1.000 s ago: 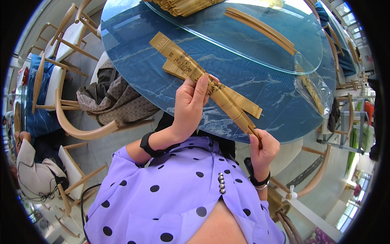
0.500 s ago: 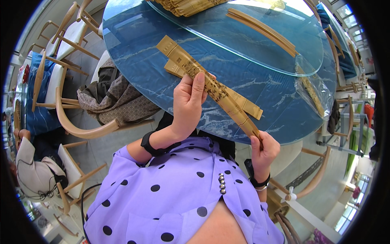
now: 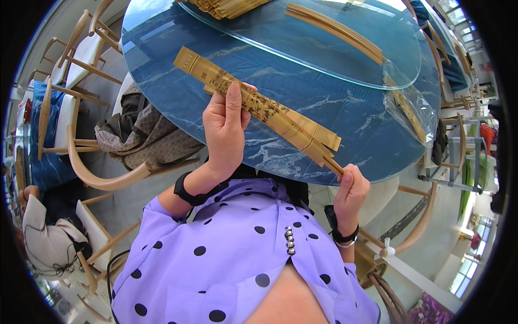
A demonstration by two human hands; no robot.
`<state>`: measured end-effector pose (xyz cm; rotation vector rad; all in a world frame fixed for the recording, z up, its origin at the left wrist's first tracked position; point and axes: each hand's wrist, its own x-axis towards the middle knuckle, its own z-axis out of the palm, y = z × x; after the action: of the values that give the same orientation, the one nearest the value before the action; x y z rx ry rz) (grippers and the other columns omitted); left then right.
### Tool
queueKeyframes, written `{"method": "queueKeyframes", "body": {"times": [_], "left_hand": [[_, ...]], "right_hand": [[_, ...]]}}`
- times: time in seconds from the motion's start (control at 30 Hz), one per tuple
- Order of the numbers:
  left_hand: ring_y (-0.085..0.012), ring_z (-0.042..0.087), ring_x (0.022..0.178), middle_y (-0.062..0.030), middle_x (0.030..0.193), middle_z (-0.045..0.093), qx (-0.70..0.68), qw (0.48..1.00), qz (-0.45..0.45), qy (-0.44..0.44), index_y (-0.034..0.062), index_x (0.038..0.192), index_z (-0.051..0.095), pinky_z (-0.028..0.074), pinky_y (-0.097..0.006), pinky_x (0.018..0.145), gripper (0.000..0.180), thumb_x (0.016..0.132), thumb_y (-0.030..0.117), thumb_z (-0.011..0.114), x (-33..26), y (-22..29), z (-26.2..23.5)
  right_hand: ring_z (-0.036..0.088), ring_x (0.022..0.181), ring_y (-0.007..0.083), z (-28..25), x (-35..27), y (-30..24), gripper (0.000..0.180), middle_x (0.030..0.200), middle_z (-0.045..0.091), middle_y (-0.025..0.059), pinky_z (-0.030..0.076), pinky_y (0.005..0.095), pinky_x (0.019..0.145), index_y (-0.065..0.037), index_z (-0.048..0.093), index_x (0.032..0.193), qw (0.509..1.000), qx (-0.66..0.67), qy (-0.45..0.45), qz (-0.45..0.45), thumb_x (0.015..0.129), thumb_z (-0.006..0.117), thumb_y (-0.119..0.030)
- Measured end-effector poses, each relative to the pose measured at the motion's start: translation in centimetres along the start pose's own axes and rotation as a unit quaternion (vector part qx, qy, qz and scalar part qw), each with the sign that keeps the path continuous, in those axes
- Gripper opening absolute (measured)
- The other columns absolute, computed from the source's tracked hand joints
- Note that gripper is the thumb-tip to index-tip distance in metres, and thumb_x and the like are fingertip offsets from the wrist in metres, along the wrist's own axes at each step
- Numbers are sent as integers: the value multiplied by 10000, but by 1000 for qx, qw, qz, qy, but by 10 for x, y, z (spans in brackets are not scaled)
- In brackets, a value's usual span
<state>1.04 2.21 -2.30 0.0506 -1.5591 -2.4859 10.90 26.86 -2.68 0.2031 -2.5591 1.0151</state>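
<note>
A printed gold-brown paper chopstick sleeve (image 3: pixel 270 115) slants across in front of me, over the near part of the table. My left hand (image 3: pixel 225 127) pinches it toward its upper left end, thumb on top. Beneath it, in the same grip, lies another gold paper sleeve (image 3: pixel 325 138), its right end fanned outward. Wooden chopsticks (image 3: pixel 332 164) stick out of the top sleeve's lower right end. My right hand (image 3: pixel 352 191) closes on their tips with thumb and fingers; the rest of their length is hidden inside the paper.
The round blue marbled table (image 3: pixel 183 102) carries a glass turntable (image 3: pixel 324 73). On it lie a pile of gold paper sleeves (image 3: pixel 229 6) and a row of wooden chopsticks (image 3: pixel 337 29). A clear plastic bag (image 3: pixel 429 116) is at the right edge. A patterned bag (image 3: pixel 156 135) rests on a chair (image 3: pixel 110 181).
My left hand and the sleeves have shifted left. A length of chopsticks now shows between the top sleeve's end and my right hand, where the sleeve reached the fingers before.
</note>
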Motion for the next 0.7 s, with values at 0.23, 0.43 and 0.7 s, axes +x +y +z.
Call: {"method": "queueKeyframes", "body": {"times": [0.23, 0.43, 0.7], "left_hand": [[-8, 382, 581, 39, 729, 548, 13, 1000, -5, -24, 32, 1020, 656, 292, -172, 505, 347, 1087, 330, 491, -8, -7, 7], [-11, 312, 533, 42, 700, 531, 19, 999, -5, -40, 9, 1065, 679, 217, -197, 470, 415, 1109, 330, 421, 0, -2, 4], [-13, 372, 575, 35, 715, 566, 38, 997, -8, -64, 4, 1032, 694, 283, -185, 505, 419, 1105, 327, 437, -11, -5, 10]], "right_hand": [[455, 493, 256, 6, 1, 0, 328, 623, 441, 97, 339, 355, 485, -10, 447, 761, 1000, 20, 10, 20, 1061, 460, -140], [442, 503, 239, 3, -5, 0, 362, 631, 432, 95, 335, 344, 490, -2, 430, 743, 999, 32, 15, 30, 1073, 443, -151], [447, 501, 265, 9, -5, -6, 370, 627, 426, 102, 332, 353, 489, -3, 421, 741, 999, 17, 25, 28, 1073, 440, -166]]}}
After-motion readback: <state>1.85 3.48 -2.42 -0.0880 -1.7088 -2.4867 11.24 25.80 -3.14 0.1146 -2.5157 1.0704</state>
